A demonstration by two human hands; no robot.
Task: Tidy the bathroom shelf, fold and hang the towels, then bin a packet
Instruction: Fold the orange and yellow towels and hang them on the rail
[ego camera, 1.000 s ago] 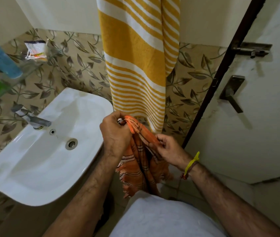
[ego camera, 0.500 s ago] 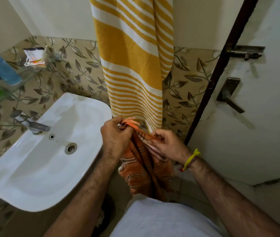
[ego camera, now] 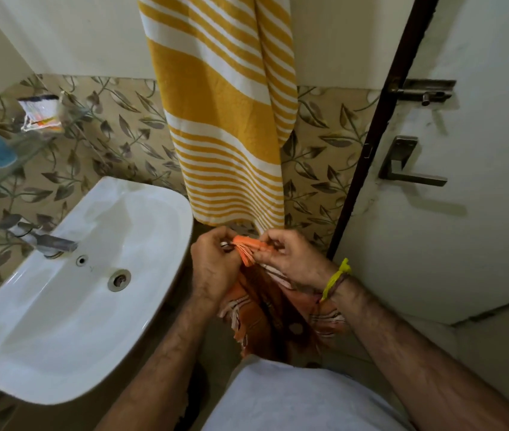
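Orange towel [ego camera: 273, 309] hangs bunched between my hands, in front of my shirt, right of the sink [ego camera: 69, 306]. Left hand [ego camera: 214, 265] and right hand [ego camera: 293, 259] each pinch its fringed top edge, both grips clenched on cloth. Just above them, the yellow striped towel [ego camera: 222, 113] hangs against the tiled wall. Packet [ego camera: 41, 113] sits on the glass shelf [ego camera: 26, 150], upper left. Door handle [ego camera: 408, 169] at right.

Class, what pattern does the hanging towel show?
Yellow and white stripes on the hanging towel, seen in the head view.
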